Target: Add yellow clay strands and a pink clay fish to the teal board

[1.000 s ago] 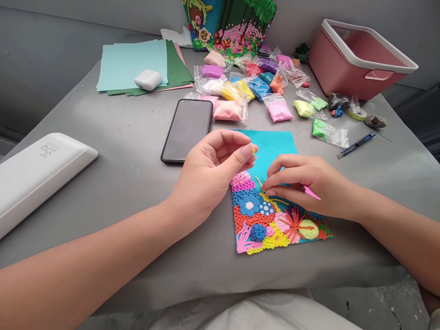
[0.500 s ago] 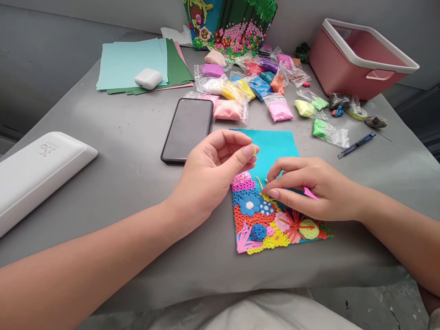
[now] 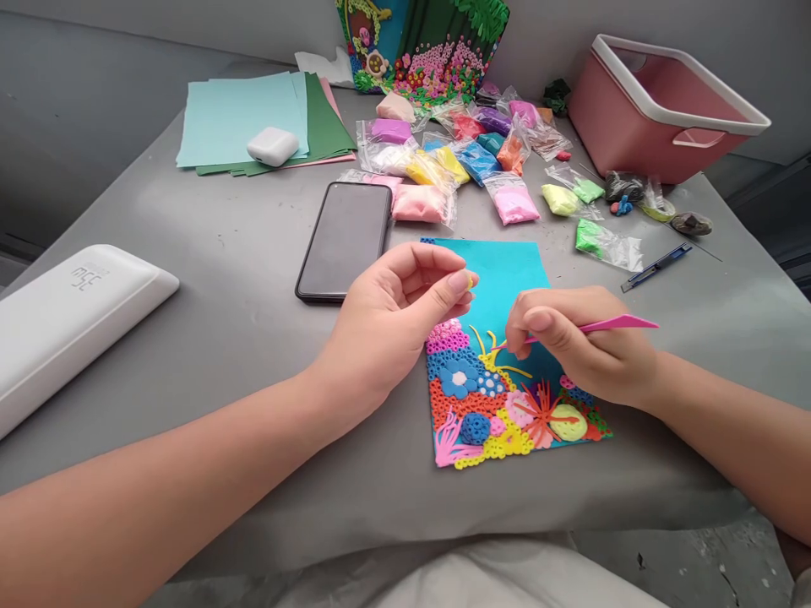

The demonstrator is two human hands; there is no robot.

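Note:
A blue sheet (image 3: pixel 507 266) lies before me, its lower part covered with colourful clay rings, flowers and strands. My left hand (image 3: pixel 411 308) hovers over its left edge, thumb and forefinger pinching a small bit of yellow clay (image 3: pixel 470 280). My right hand (image 3: pixel 576 338) is closed around a pink clay tool (image 3: pixel 617 323), held like a pen. The tool's thin tip points at thin yellow clay strands (image 3: pixel 491 350) in the middle of the sheet. Part of the sheet's right side is hidden under my right hand.
A black phone (image 3: pixel 345 241) lies left of the sheet. Behind are several bags of clay (image 3: pixel 421 203), a pink basket (image 3: pixel 634 110), and a utility knife (image 3: pixel 657 268) at right. Coloured paper (image 3: pixel 234 110) bears a white case (image 3: pixel 272 146). A white power bank (image 3: pixel 82 321) lies far left.
My right hand has drawn back slightly to the right and turned, bringing the pink tool into a pen-like hold with its tip at the yellow strands. My left hand has stayed nearly still.

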